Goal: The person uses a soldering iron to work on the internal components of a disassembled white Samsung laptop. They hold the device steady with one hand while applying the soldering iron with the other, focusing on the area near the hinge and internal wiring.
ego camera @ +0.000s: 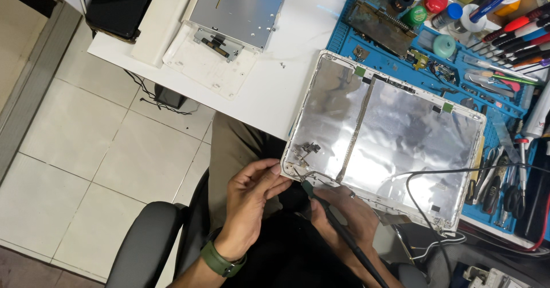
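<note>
The laptop lid shell (389,133), foil-lined side up, lies half on the white worktop (298,47) and half on the blue mat (441,64), its long axis running up-left to down-right. Its near-left hinge corner overhangs toward the person. The left hand (252,187) pinches that corner; the right hand (344,213), just beside it, grips a black corded tool (338,225) tipped at the same corner.

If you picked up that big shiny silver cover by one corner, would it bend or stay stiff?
The silver cover looks thin and wide, a shell lined with foil, so it would probably flex a little. It seems light for its size. Part of it overhangs the white table, steadied by the left hand, so a push might tip it off.
</note>
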